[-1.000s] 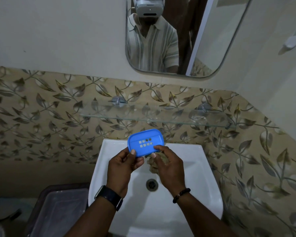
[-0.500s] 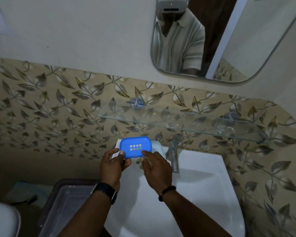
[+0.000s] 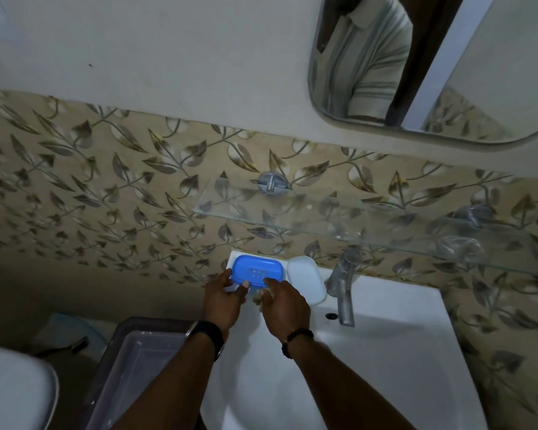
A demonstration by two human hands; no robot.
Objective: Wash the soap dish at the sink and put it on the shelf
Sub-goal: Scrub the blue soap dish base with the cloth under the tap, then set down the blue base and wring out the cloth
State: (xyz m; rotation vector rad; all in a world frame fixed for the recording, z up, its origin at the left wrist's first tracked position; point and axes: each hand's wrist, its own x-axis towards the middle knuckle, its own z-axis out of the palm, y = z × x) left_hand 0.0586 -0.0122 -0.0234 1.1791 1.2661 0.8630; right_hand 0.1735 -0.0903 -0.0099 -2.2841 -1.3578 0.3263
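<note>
Head view, left hand (image 3: 222, 297) pinching soap dish (image 3: 257, 270)

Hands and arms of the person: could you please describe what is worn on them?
Both arms are bare, with no sleeves in view. The left hand has a dark watch on a black band at its wrist. The right hand has a dark beaded bracelet at its wrist. No gloves or rings show.
</note>
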